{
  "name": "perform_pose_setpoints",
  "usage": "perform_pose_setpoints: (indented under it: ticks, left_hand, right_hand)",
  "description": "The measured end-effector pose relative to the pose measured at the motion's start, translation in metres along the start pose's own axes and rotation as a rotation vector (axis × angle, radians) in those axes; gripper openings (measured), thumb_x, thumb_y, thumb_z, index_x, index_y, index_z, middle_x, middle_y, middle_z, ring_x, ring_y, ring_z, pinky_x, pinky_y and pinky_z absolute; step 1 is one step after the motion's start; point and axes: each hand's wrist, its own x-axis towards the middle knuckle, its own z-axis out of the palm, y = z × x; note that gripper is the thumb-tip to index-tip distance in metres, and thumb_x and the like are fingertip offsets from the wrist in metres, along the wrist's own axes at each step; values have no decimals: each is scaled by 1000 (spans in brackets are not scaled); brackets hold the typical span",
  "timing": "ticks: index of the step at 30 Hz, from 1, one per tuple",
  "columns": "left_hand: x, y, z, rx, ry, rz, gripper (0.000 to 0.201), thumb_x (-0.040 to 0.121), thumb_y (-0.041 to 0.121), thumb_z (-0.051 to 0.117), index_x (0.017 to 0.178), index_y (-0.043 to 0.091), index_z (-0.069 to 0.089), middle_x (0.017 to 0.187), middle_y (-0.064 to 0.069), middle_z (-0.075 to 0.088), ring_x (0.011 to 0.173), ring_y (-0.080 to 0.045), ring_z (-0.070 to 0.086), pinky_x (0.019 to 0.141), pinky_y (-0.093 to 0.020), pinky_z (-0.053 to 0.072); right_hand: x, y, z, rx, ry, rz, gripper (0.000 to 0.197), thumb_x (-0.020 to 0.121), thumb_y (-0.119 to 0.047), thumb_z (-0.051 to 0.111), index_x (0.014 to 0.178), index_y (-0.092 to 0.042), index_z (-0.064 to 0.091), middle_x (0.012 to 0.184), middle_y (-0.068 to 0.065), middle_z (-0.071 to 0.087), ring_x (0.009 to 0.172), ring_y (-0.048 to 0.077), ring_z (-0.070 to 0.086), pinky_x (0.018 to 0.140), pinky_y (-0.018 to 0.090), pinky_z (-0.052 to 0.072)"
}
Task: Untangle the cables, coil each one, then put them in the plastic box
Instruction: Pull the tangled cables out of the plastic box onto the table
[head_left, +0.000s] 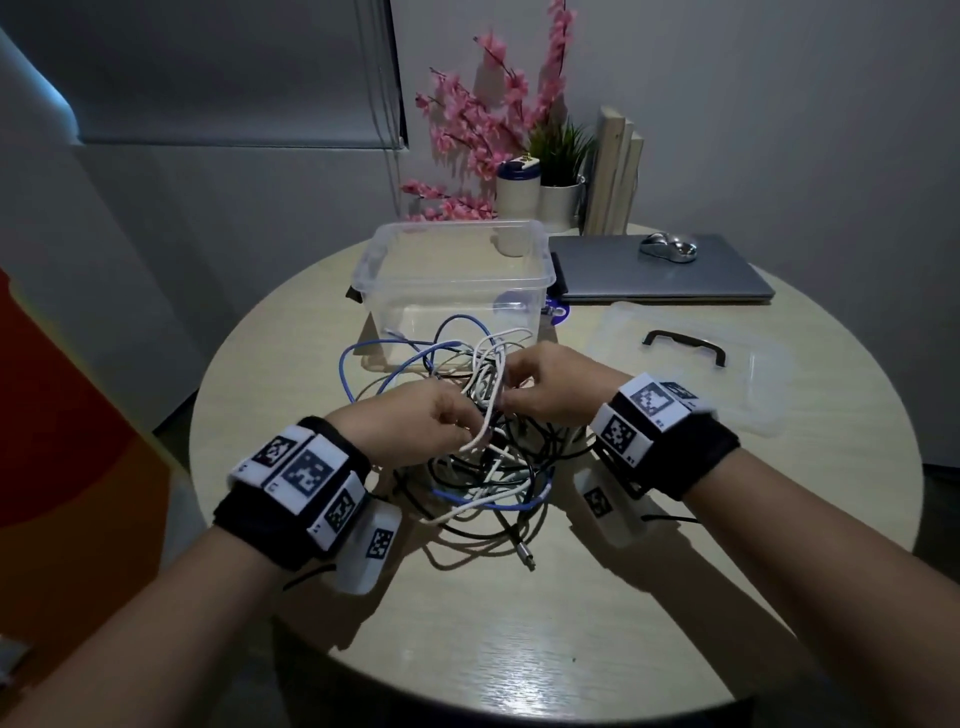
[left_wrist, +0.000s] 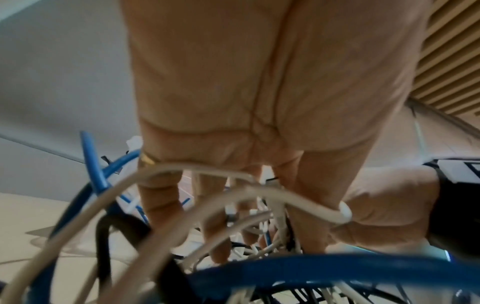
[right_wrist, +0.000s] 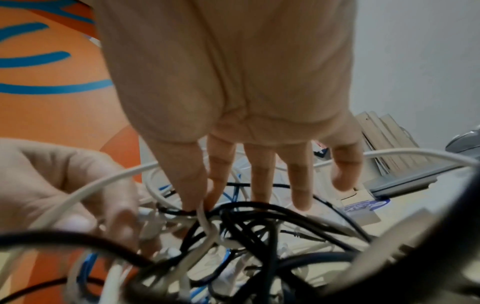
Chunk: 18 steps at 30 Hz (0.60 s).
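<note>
Stage: untangling is just beginning; nothing looks coiled yet.
Cables (head_left: 483, 457): white, blue and black ones are lying knotted in one heap at the table's (head_left: 519, 649) middle, near the person.
Box (head_left: 452, 275): sitting open just beyond the heap, apparently holding no cable.
Lid (head_left: 691, 358): lying to the right.
Left hand (head_left: 415, 421): fingers are curling round a white cable.
Right hand (head_left: 550, 389): thumb and forefinger are pinching a white strand, other fingers hanging straight.
Left to do: separating, coiling, boxing every cable.

A left hand (left_wrist: 259, 102) reaches down into a tangle of cables, fingers (left_wrist: 161, 197) threaded among white cable (left_wrist: 306, 202) loops, with blue cable (left_wrist: 298, 265) arcing below and a black cable (left_wrist: 103, 242) nearby; the right hand (left_wrist: 384, 205) grips the white cable.
</note>
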Motion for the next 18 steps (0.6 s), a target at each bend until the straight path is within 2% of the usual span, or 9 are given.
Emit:
perform_pose_setpoints:
  ticks: [2,4,6,8,10,12,14,16,18]
  left_hand:
    - [0,-2,0,40,15,-45,19,89,15,59,102,24,71,100,4,63,97,-15,59,86,-30,47]
    - [0,-5,-2,59,40,-74,24,92,22,57,114,24,67,105,8,61,100,-10,57,84,-24,42]
    - [1,-6,-4,58,87,-91,31,94,29,57,123,20,63,113,3,60,105,-12,56,83,-22,41]
    - [1,-7,-8,58,149,-107,40,92,34,59,127,15,59,119,-6,60,104,-20,59,77,-21,42]
    - [0,-9,-14,55,200,-146,49,90,38,61,132,13,55,130,-6,54,107,-19,57,84,-25,43]
    - [-2,-13,-20,23,233,-202,55,88,41,62,134,14,51,137,-6,41,106,-17,52,89,-25,40]
    - [-4,-19,-24,-45,269,-262,62,86,43,64,138,13,46,138,-8,33,105,-17,47,87,-22,35]
    - [-6,-24,-26,-78,301,-301,68,85,44,64,142,12,42,141,-9,30,113,-19,45,91,-22,32]
    - [-8,-27,-27,-118,342,-315,67,86,43,63,142,13,42,140,-7,30,114,-18,43,93,-23,33]
  right_hand:
    - [-1,-1,-2,15,41,-2,11,85,-23,64,84,-12,67,89,6,69,85,22,64,78,33,52]
    - [-4,-3,-8,49,96,0,11,86,-19,62,84,-10,66,87,7,68,79,19,61,69,27,47]
    - [-7,-5,-15,107,160,-1,11,87,-15,59,86,-6,67,83,6,67,70,13,56,60,23,42]
    - [-10,-8,-22,194,185,-9,9,88,-10,58,86,-5,66,79,6,66,66,11,54,61,23,43]
    - [-14,-10,-30,292,214,-20,7,87,-4,58,83,-4,64,77,8,66,64,10,56,62,23,46]
    - [-16,-8,-39,378,255,-23,15,87,1,56,77,-8,61,75,6,65,62,6,57,58,16,45]
    - [-18,-3,-48,440,281,-14,23,88,5,53,74,-12,59,81,13,68,71,13,61,62,19,47]
    - [-20,1,-56,465,290,-3,26,88,9,49,74,-11,59,88,19,69,76,20,62,62,23,49]
    - [-23,3,-61,454,297,12,28,88,10,47,73,-11,59,88,18,68,75,17,62,61,20,49]
